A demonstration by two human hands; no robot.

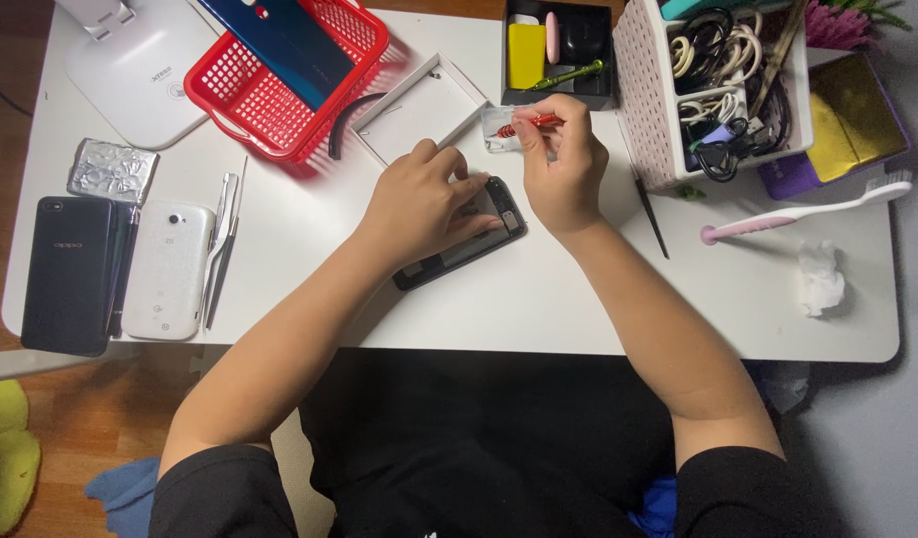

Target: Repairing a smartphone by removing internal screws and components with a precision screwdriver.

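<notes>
While the white surface (539,309) carries everything, the opened black phone (461,244) lies at its middle, slanted, back cover off. Pressing flat on it, the left hand (419,204) seems to pin it so it cannot slide; its grip is spread, grasping nothing. The right hand (559,164) is clenched on a small red screwdriver (524,125), held just above the phone's upper end and over a small clear tray (499,130). Around them stand a red basket (290,75), a white box lid (419,105), a pink organiser of cables (718,85), two phones (110,269) at the left, tweezers (222,239) and a pink toothbrush (808,209). Nothing blocks the hands.
</notes>
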